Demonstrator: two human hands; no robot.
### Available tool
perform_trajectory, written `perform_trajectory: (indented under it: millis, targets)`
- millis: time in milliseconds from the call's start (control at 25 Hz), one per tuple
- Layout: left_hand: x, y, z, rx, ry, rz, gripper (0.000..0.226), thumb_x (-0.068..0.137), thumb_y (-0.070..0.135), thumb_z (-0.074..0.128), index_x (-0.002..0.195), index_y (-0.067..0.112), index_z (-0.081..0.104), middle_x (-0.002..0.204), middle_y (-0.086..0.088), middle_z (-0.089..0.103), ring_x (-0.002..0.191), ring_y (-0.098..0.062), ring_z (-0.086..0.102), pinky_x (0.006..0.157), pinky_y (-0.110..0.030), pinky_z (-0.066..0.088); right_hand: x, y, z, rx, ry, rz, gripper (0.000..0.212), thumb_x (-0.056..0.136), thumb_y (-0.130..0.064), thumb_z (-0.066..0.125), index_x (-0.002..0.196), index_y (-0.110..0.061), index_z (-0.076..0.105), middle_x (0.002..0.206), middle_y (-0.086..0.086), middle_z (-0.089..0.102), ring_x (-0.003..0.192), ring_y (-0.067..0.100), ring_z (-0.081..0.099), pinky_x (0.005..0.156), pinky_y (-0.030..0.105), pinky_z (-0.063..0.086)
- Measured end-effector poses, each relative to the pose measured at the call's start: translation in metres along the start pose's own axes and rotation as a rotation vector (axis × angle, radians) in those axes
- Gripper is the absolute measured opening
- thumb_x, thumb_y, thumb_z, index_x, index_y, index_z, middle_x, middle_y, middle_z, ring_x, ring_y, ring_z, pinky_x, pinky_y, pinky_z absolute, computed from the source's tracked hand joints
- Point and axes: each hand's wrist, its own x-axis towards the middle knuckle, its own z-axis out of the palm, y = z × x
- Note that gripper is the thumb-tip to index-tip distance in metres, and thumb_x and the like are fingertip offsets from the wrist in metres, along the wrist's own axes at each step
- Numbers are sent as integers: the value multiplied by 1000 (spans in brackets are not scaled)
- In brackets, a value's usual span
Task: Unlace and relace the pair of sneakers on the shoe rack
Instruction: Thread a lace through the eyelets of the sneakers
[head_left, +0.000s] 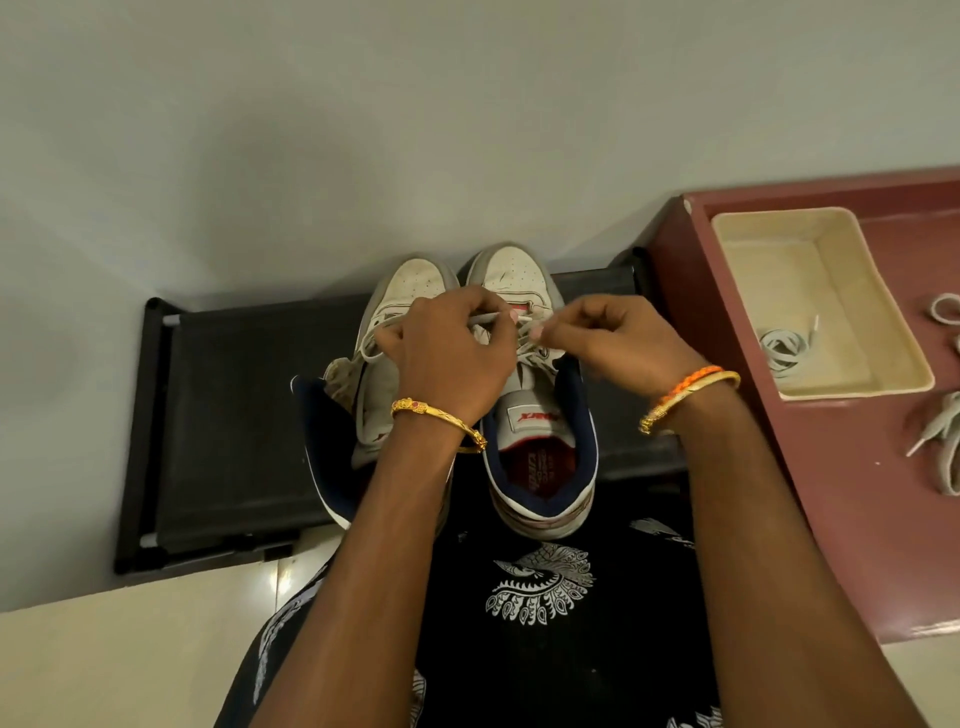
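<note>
Both hands work over the right sneaker (540, 415), each grip closed narrow on a stretch of its white lace (524, 338). The left hand (447, 358) has its fingers curled over, pinching a lace end whose pale tip pokes out past its fingertips toward the toe; the right hand (618, 343) pinches another stretch of lace between thumb and forefinger, just beside the left hand's fingertips. The two hands cover most of the eyelet rows, so which holes the lace passes through cannot be made out, and how much of the shoe is laced is hard to tell. The left sneaker (384, 364) stands touching the right one, its heel and much of its tongue hidden under the left forearm; loose lace loops show near its upper eyelets. Both sneakers sit toes away from the person on the black shoe rack (223, 415), directly under the hands. Each wrist wears a gold bangle (436, 421), the right one also an orange braided band (685, 382). To the right is a maroon counter (831, 493) holding a cream tray (810, 291) with a coiled white lace inside it; further laces at the counter's right edge are cut off by the frame. The person's black patterned garment (540, 587) fills the bottom of the view.
</note>
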Motion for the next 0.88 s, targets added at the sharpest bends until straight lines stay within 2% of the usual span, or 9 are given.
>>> perform_trajectory:
  millis: [80, 160, 240, 320, 400, 520, 640, 760, 880]
  targets:
    - [2, -2, 2, 15, -57, -28, 12, 75, 39, 49, 63, 36, 50, 72, 18, 57, 93, -19, 59, 89, -52, 44, -3, 1, -4, -159, -124, 89, 21, 74, -25, 77, 90, -13, 69, 78, 2, 64, 67, 7, 58, 62, 22, 50]
    - [2, 0, 3, 76, -111, -45, 17, 79, 41, 55, 64, 34, 50, 78, 14, 59, 97, -19, 57, 92, -51, 40, -1, 0, -3, -208, -97, 104, 12, 77, -17, 74, 88, -14, 71, 84, 3, 68, 72, 11, 61, 62, 22, 53]
    - [0, 1, 5, 168, -142, -64, 12, 83, 39, 61, 73, 36, 56, 92, 12, 59, 105, -18, 53, 95, -46, 34, 1, -1, -1, -199, -25, 121, 4, 80, -12, 69, 82, -14, 73, 79, 3, 69, 69, 11, 62, 54, 19, 51]
    - [-1, 1, 5, 257, -151, -96, 3, 83, 39, 63, 82, 36, 64, 108, 9, 53, 112, -15, 45, 94, -37, 26, 3, -2, -1, -165, -29, 154, 12, 83, -6, 66, 76, -14, 72, 75, 1, 67, 68, 12, 61, 51, 17, 53]
    - [-2, 0, 5, 293, -168, -129, 6, 82, 37, 65, 87, 34, 66, 117, 7, 46, 119, -15, 39, 88, -33, 19, 3, -2, -2, -159, -67, 162, 20, 85, -2, 62, 73, -16, 69, 75, 1, 65, 71, 13, 61, 55, 18, 54]
    - [-4, 0, 4, 281, -176, -142, 6, 82, 34, 66, 80, 37, 61, 123, 9, 42, 123, -13, 33, 85, -31, 15, 6, -1, -3, -202, -114, 142, 20, 88, -2, 59, 84, -17, 71, 80, 0, 65, 78, 12, 59, 58, 16, 51]
    - [-5, -1, 3, 254, -169, -140, 5, 81, 32, 67, 79, 35, 63, 127, 10, 42, 125, -11, 32, 86, -31, 16, 7, 0, -7, -206, -152, 130, 20, 89, 0, 57, 93, -13, 71, 78, 0, 63, 73, 8, 55, 48, 9, 46]
    - [-5, -2, 2, 230, -155, -136, 3, 79, 30, 68, 79, 32, 67, 129, 9, 43, 126, -13, 33, 91, -33, 20, 5, 1, -8, -132, -183, 116, 14, 87, -7, 64, 98, -3, 71, 78, 1, 65, 69, 7, 57, 46, 8, 45]
    - [-5, 1, 2, 232, -155, -146, 3, 77, 29, 68, 78, 32, 68, 128, 10, 44, 125, -12, 35, 91, -32, 21, 3, 1, -4, -108, -160, 123, 19, 79, -19, 73, 92, -4, 71, 80, 3, 68, 69, 6, 60, 45, 10, 46]
